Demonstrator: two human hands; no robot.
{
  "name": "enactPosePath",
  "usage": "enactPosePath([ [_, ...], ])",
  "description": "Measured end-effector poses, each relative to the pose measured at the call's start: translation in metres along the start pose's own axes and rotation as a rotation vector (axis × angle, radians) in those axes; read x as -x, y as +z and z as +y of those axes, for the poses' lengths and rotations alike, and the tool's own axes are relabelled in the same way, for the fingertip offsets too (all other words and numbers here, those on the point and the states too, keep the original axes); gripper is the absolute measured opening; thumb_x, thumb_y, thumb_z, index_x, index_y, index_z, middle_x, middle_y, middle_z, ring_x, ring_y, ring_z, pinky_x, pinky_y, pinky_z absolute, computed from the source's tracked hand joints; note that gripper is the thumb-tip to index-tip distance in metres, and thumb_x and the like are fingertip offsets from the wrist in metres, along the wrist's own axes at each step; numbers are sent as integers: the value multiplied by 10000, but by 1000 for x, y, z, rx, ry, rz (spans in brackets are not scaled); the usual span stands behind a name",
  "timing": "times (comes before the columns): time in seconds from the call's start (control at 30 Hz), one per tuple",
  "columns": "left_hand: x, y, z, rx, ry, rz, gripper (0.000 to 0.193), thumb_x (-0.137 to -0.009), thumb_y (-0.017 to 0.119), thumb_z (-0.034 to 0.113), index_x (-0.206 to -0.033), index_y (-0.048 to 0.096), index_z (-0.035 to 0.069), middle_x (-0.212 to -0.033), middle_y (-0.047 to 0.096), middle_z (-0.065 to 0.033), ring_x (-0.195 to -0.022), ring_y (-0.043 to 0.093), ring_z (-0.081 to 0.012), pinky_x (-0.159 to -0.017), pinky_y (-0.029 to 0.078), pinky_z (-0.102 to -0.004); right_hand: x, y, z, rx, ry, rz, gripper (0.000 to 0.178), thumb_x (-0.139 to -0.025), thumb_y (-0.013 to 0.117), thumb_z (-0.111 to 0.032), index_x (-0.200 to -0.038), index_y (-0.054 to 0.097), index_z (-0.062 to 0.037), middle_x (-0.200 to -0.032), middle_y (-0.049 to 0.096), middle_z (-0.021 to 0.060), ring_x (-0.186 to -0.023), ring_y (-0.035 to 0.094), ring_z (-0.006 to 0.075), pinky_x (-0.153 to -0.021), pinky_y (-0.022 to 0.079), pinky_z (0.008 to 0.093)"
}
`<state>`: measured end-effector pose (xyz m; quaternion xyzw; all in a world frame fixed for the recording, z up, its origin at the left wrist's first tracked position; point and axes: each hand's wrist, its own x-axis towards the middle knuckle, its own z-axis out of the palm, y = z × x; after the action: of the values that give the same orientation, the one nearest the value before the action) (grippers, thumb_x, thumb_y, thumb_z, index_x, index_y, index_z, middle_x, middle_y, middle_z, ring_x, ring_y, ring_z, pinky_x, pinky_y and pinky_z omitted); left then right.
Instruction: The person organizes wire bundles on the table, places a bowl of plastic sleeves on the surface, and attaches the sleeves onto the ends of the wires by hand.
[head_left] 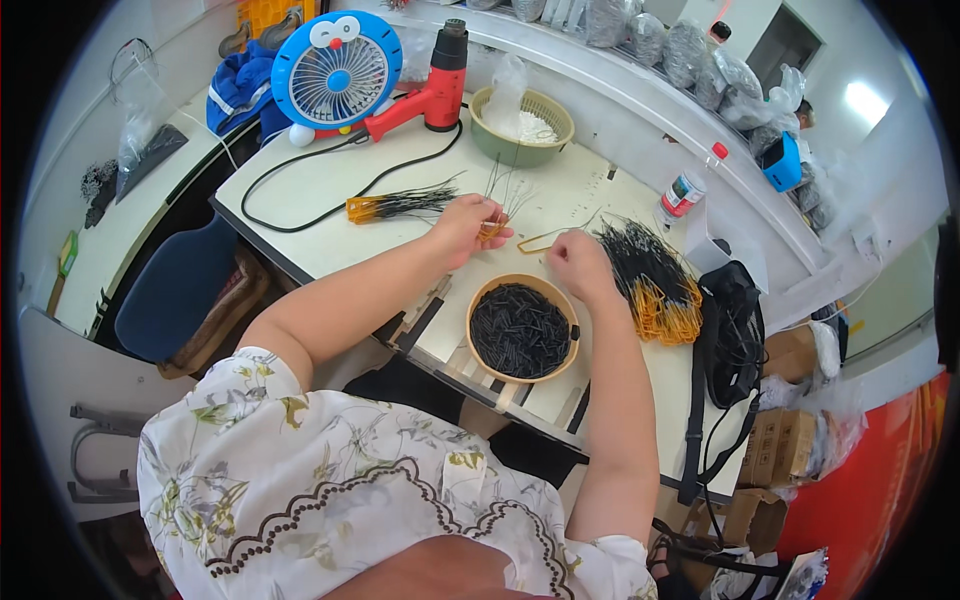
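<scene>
Bowl (557, 296) is showing tan; pieces (520, 330) inside, black. Right of bowl, wires (648, 278) are showing black-and-orange. Nearer than bowl, blouse (340, 480) is showing florals on white.

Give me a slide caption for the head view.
Left hand holding thin orange-ended wires, right hand near a bowl of short black pieces, at a pale worktable.

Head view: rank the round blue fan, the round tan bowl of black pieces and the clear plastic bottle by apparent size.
1. Round blue fan
2. Round tan bowl, somewhat smaller
3. Clear plastic bottle, plainly smallest
</scene>
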<state>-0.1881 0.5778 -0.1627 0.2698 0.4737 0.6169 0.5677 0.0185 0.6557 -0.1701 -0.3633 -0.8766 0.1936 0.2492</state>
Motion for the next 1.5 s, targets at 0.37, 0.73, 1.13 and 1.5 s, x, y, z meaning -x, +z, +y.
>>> enactPosePath([
  [0.37, -11, 7, -2, -163, -24, -45, 129, -927, 463, 120, -979, 531, 23, -1062, 603, -118, -871, 639, -224, -702, 529, -321, -11, 0, 2, -483, 286, 34, 120, -801, 664, -108, -790, 601, -6, -662, 587, 33, -585, 521, 94, -566, 445, 260],
  [0.73, -51, 25, -13, -1606, 1011, 9, 104, -758, 671, 199, -812, 648, 114, -920, 565, -45, -1012, 473, -236, -862, 360, -380, 9, -3, 20, -542, 150, -55, 68, -756, 679, -31, -805, 634, -16, -723, 575, -17, -647, 532, 81, -618, 452, 230],
  [1.13, -50, 19, -13, -1836, 1016, -323, 226, -762, 680, 261, -887, 613, 84, -956, 555, -55, -1017, 474, -229, -867, 364, -379, 10, 7, -4, -283, 94, 277, 58, -721, 659, -13, -776, 640, -12, -769, 569, 89, -683, 585, 195, -634, 483, 294],
  [1.5, -60, 44, 7, -1205, 536, -56, 231, -885, 550, 237, -926, 585, 13, -883, 646, -176, -864, 608, -346, -773, 463, -423, 6, -6, 5, -904, 184, 708, 59, -881, 601, -72, -892, 595, -15, -777, 614, 30, -679, 623, 108, -568, 459, 194],
])
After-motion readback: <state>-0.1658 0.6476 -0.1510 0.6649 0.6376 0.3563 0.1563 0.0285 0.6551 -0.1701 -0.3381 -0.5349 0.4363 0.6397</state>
